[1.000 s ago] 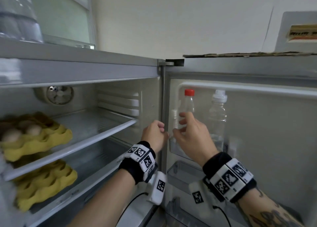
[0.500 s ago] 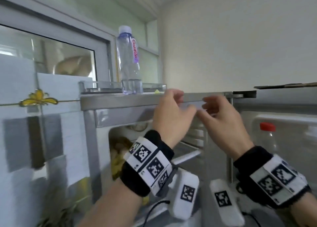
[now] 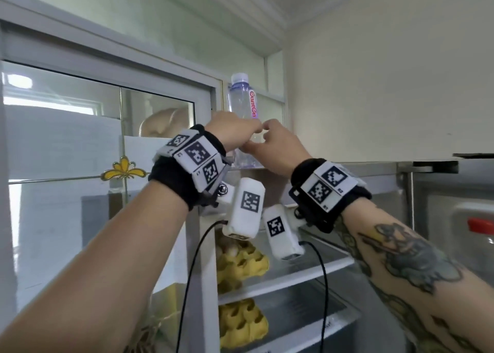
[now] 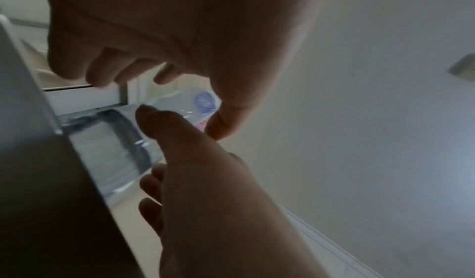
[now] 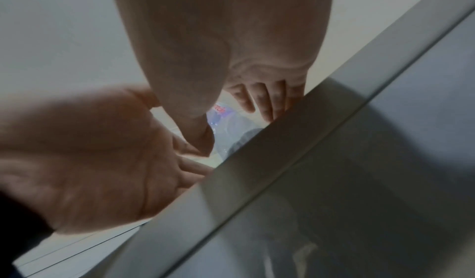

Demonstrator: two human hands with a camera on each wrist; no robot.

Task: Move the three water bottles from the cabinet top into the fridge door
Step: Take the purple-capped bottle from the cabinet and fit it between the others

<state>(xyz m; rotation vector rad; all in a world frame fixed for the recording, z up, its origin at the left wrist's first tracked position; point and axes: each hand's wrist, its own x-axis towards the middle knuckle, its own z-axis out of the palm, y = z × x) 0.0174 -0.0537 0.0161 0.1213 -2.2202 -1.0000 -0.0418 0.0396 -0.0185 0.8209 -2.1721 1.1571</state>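
Both hands, the left hand (image 3: pixel 232 132) and right hand (image 3: pixel 278 149), half-curled, close around the water bottle (image 3: pixel 242 104) without gripping yet; a clumsy nudge could topple it toward 12 o'clock off the cabinet top (image 3: pixel 347 165).

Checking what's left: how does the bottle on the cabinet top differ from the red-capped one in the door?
The cabinet-top bottle has a pale cap, the door bottle a red one. The left hand and right hand flank the cabinet-top bottle; nothing nears the door bottle, blurred at the frame edge. Both are clear plastic.
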